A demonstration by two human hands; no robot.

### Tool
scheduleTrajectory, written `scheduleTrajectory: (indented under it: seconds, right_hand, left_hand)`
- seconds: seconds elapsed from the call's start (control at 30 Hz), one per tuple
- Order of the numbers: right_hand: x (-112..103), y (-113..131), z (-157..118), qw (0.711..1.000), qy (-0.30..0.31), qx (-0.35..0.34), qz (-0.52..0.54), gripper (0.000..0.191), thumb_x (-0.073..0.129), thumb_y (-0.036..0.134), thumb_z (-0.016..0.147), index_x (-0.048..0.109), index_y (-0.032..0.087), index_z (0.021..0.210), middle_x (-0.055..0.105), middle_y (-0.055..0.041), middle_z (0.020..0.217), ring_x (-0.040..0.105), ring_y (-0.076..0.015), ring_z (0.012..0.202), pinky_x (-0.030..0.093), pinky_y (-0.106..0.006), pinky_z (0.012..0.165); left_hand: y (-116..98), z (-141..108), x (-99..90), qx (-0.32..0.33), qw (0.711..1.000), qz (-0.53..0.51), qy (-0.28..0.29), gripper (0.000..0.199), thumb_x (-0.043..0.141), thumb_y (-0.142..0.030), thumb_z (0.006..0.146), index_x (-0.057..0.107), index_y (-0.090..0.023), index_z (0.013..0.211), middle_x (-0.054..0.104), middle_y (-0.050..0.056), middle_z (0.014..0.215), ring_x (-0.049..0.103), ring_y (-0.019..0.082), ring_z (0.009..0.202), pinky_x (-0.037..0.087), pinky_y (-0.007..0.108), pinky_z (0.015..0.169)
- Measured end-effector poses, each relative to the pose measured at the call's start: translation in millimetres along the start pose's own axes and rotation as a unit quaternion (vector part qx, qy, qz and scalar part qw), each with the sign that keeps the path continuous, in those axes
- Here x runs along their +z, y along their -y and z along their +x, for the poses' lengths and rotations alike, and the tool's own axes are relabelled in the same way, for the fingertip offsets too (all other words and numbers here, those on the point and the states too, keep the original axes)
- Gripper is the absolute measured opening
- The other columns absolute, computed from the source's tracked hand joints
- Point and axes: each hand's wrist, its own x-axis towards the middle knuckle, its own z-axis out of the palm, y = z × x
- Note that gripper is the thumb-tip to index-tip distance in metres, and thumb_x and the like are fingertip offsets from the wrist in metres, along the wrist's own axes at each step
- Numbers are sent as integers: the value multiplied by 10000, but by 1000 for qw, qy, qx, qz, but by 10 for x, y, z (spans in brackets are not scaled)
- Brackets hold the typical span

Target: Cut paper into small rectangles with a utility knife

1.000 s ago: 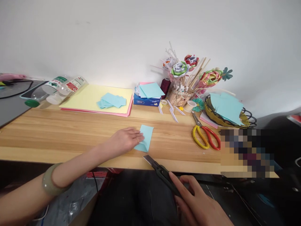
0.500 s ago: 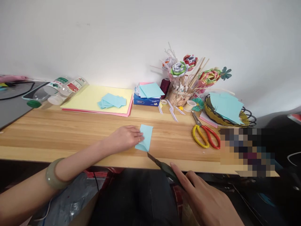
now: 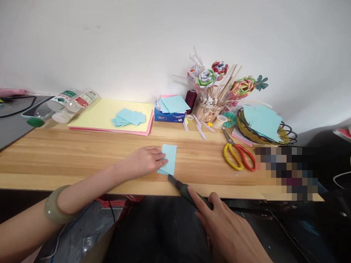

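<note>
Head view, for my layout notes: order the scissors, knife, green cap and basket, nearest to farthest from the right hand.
1. Knife: in the right hand.
2. Scissors: beyond the hand.
3. Basket: behind scissors, rightward.
4. Green cap: far left.

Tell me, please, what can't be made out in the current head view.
All in the head view:
Blue paper: part of its left side is covered by the left grip.
Knife: handle's rear end hidden by the right grip.
Table: right end masked by pixelation.
Bottle labels: fine print too small.
Left forearm: cut off by the left edge.
</note>
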Motion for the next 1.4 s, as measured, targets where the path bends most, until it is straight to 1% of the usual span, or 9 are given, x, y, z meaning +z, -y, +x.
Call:
scheduleTrajectory:
  seconds: [0.13, 0.2, 0.33, 0.4, 0.5, 0.63, 0.83, 1.07, 1.4]
  right_hand:
    - [-18, 17, 3, 1000, 0, 4, 3, 449, 190, 189, 931, 488, 172, 1266, 559, -46, 747, 527, -115, 378, 401, -220, 316]
    - [-24, 24, 5, 1000, 9, 2, 8, 436, 227, 182, 921, 493, 172, 1266, 572, -50, 761, 519, -116, 363, 397, -226, 304]
    - [-7, 29, 13, 1000, 22, 3, 14, 414, 297, 191, 906, 505, 168, 1264, 577, -41, 746, 522, -124, 350, 374, -228, 280]
    - [5, 26, 12, 1000, 24, 3, 17, 413, 300, 204, 910, 506, 171, 1266, 578, -40, 741, 523, -124, 347, 367, -225, 276]
    - [12, 22, 6, 1000, 20, 3, 21, 424, 263, 211, 922, 504, 172, 1269, 585, -41, 743, 527, -122, 350, 374, -226, 282]
    - [12, 24, 0, 1000, 16, 1, 24, 429, 252, 196, 918, 496, 159, 1269, 589, -34, 734, 538, -120, 356, 390, -224, 290]
    - [41, 4, -11, 999, 34, -7, 22, 439, 370, 215, 880, 443, 145, 1308, 582, -19, 730, 536, -116, 354, 393, -217, 293]
    - [27, 6, -17, 998, 55, -9, 8, 470, 403, 228, 874, 400, 150, 1337, 585, -20, 769, 507, -102, 354, 377, -218, 294]
    - [32, 34, -28, 998, 50, 3, -35, 528, 478, 239, 826, 386, 186, 1343, 577, 3, 761, 466, -90, 341, 322, -211, 271]
  left_hand:
    - [74, 31, -161, 7, 997, -67, 38, 248, 460, -164, 878, 663, -177, 1021, 691, 72, 1062, 650, 192, 949, 493, 341, 887]
    - [143, 59, -222, 5, 992, -116, 56, 300, 461, -112, 832, 669, -185, 1036, 687, 57, 1080, 648, 194, 962, 491, 352, 900]
    - [223, 139, -172, -41, 988, -146, 0, 359, 396, -63, 842, 674, -182, 1035, 689, 35, 1082, 627, 170, 1027, 481, 338, 929]
    - [196, 182, -102, -81, 988, -131, -31, 345, 382, -101, 879, 654, -180, 1075, 648, 42, 1168, 559, 188, 1145, 434, 399, 984]
    - [110, 237, -30, -112, 984, -131, -39, 345, 373, -137, 889, 642, -193, 1098, 607, 39, 1232, 451, 234, 1257, 322, 518, 1042]
    - [26, 273, 14, -146, 979, -142, 3, 366, 355, -249, 942, 560, -141, 1225, 534, 95, 1314, 433, 241, 1268, 311, 472, 1050]
    - [-6, 228, 116, -105, 980, -141, 96, 393, 325, -307, 985, 421, -175, 1343, 406, 77, 1424, 313, 224, 1344, 139, 478, 1107]
    - [-6, 191, 141, -100, 976, -146, 128, 432, 257, -317, 1001, 332, -160, 1396, 291, 77, 1481, 257, 211, 1368, 173, 417, 1103]
    - [-5, 237, 90, -108, 970, -150, 161, 458, 282, -371, 992, 341, -163, 1397, 275, 67, 1488, 210, 183, 1384, 164, 350, 1125]
